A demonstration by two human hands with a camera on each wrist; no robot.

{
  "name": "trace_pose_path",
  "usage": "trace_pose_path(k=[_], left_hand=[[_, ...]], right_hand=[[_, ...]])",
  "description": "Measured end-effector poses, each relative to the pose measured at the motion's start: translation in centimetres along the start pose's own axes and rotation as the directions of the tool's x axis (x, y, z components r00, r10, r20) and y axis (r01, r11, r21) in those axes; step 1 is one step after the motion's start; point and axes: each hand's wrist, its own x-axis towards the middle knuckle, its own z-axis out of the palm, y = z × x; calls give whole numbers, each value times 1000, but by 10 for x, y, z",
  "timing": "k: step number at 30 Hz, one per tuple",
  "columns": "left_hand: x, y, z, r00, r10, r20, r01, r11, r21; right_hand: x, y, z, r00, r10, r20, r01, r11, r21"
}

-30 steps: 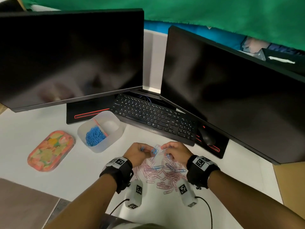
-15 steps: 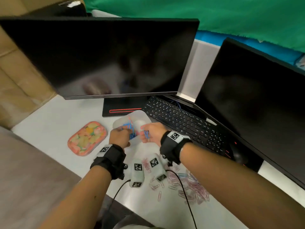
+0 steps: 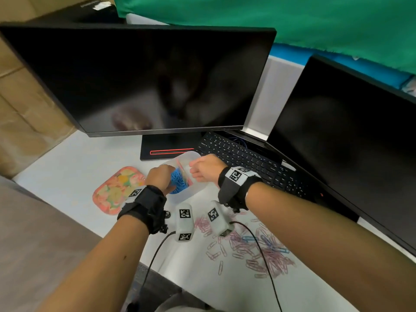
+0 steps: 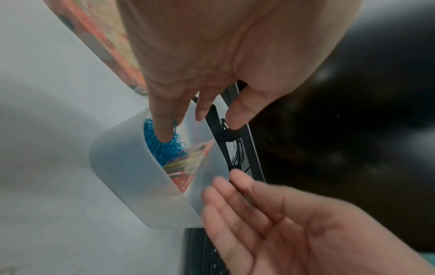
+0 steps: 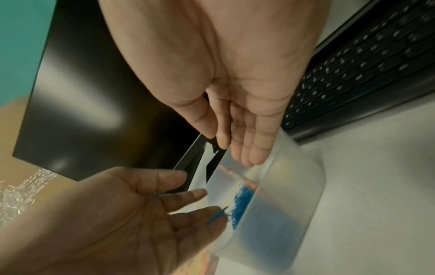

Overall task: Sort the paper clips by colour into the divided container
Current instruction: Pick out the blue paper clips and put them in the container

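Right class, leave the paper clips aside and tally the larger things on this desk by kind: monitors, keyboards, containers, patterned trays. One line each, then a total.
monitors: 2, the left monitor and the right monitor
keyboard: 1
divided container: 1
patterned tray: 1
Total: 5

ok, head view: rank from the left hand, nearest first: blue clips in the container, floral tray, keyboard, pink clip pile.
1. Blue clips: under the left hand's fingertips.
2. Floral tray: just to its left.
3. Keyboard and pink clip pile: both farther right, too close to call.
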Motion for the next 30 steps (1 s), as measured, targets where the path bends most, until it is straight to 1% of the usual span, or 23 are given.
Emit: trace_pose_path(k=[1,2,3,4,5,7,8,9,11,13,15,16,17,19,21,23,25,26,28,30], left_hand=[[-4,3,1,1000,-6,19,7,999,-32],[-6,4,5,999,16,43,-15,1000,-23],[-11,6,7,996,47,76,-49,998,27],[-14,6,9,993,97,72,-102,992,79],[-18,5,14,985,137,101,-150,979,139],[-25,-5,26,955,235,183,-281,916,287],[-30,-10,33,927,280,250,-358,860,364],[-35,-16,40,892,306,332,-434,785,442],[-41,-32,57,820,311,481,-559,618,553],[-52,-48,74,767,265,585,-630,486,606],[-58,-66,88,719,201,665,-688,338,642],[-60,-75,94,695,159,701,-713,274,645],[-62,-84,100,674,118,729,-733,228,641],[-66,-100,109,643,52,764,-763,123,634],[-68,-111,115,621,19,784,-784,16,620],[-68,-119,117,600,5,800,-797,-73,599],[-67,-121,118,585,10,811,-804,-126,581],[-66,-122,118,587,11,810,-800,-144,582],[-65,-120,117,606,18,795,-781,-176,600],[-62,-117,116,618,52,784,-768,-172,617]], right_hand=[[-4,5,-7,1000,2,-21,-1,1000,4],[-7,12,-16,999,7,-42,-6,1000,6],[-14,18,-24,998,15,-62,-16,1000,-16],[-21,26,-33,996,12,-85,-16,999,-50],[-29,35,-43,994,8,-105,-18,995,-102],[-44,58,-62,990,-14,-142,-19,973,-232],[-52,70,-71,988,-24,-153,-22,955,-296],[-60,82,-79,987,-24,-160,-34,936,-351],[-76,104,-92,985,-17,-174,-63,896,-439],[-93,124,-100,979,-8,-202,-97,857,-507],[-106,145,-106,974,13,-226,-135,835,-534],[-111,155,-108,972,14,-236,-143,829,-540],[-116,164,-109,970,14,-242,-149,821,-551],[-121,180,-108,973,18,-232,-153,801,-579],[-123,186,-101,984,16,-178,-127,767,-629],[-123,188,-91,992,-24,-123,-68,723,-688],[-120,191,-82,994,-79,-76,1,701,-714],[-117,192,-78,993,-100,-59,27,692,-721],[-113,194,-72,991,-126,-41,56,680,-731],[-111,197,-70,991,-133,-32,68,677,-733]])
